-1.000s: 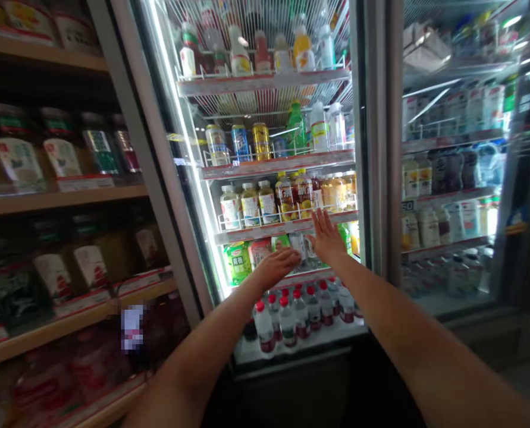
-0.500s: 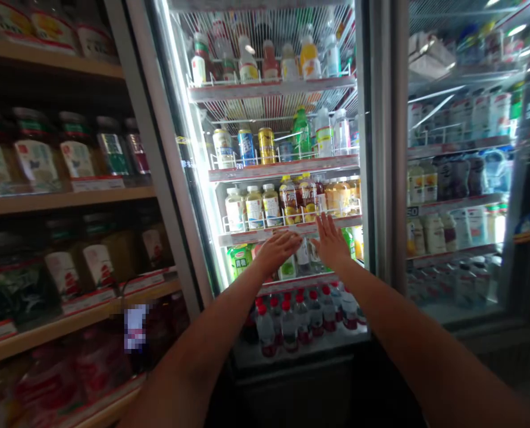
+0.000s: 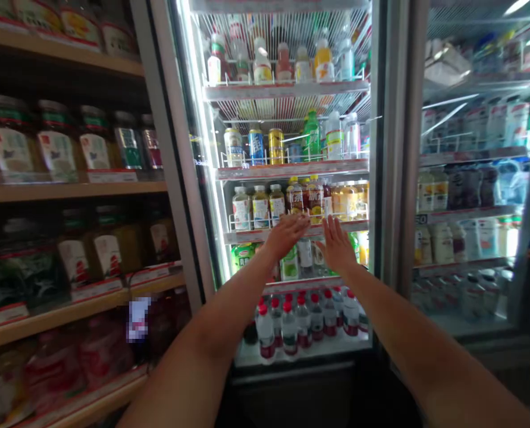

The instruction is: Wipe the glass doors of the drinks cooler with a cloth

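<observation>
Both my arms reach into a lit drinks fridge. My left hand is open, fingers stretched flat, at the front rail of the shelf that carries pale and amber bottles. My right hand is open too, fingers spread and pointing up, just under that same rail. Neither hand holds anything. Behind and below the hands stand green-labelled bottles. Red-capped water bottles fill the bottom shelf.
Wooden shelves with jars and packets run along the left. A second fridge behind a shut glass door stands on the right. Cans and more bottles fill the upper fridge shelves.
My left hand has risen from the green-bottle shelf to the rail above it. My right hand has stayed near that rail, and the view has shifted slightly.
</observation>
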Available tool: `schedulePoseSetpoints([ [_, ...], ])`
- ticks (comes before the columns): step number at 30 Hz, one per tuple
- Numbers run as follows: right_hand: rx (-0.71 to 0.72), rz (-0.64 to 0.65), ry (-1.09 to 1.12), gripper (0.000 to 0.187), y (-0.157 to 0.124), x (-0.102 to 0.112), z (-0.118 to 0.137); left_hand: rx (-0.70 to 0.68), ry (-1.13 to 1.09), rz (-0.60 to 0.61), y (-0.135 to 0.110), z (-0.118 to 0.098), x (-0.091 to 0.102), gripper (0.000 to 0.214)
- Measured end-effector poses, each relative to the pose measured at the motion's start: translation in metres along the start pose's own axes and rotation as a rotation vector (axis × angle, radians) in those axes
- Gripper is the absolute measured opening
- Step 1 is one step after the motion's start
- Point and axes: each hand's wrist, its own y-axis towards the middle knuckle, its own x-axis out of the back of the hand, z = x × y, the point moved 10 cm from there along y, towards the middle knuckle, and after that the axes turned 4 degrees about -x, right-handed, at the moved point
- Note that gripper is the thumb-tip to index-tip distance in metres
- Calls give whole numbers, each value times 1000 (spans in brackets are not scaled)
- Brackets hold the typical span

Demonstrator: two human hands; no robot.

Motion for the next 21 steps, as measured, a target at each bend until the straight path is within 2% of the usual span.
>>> schedulePoseSetpoints([
  [3,-12,12,-5,86,1,-1,-2,192,71,-104,7,36,20,51],
  [5,-26,35,-11,85,1,-2,-3,276,103,-144,2,45,27,50],
  [6,-33,46,-14,85,1,-3,-3,278,107,-143,-4,41,26,50],
  [8,-40,59,-18,85,1,-3,-4,172,89,-99,-18,19,15,47],
  [11,-23,37,-17,84,0,-2,-2,-125,33,5,-40,-24,-6,43],
  [12,-14,25,-17,84,0,-2,-2,-172,23,19,-45,-28,-8,43],
  [13,-6,12,-15,84,0,-2,-1,-163,22,12,-46,-25,-6,44],
  [14,-1,1,-13,84,0,-2,-1,-102,27,-11,-44,-14,-1,46],
  [17,5,-3,0,82,0,-4,-3,213,45,-114,-36,31,20,55],
  [18,5,-2,5,81,0,-4,-4,293,45,-134,-37,40,23,58],
  [19,5,0,9,81,0,-5,-4,341,42,-140,-40,42,23,59],
  [21,3,5,19,81,1,-5,-5,303,29,-116,-48,25,12,55],
])
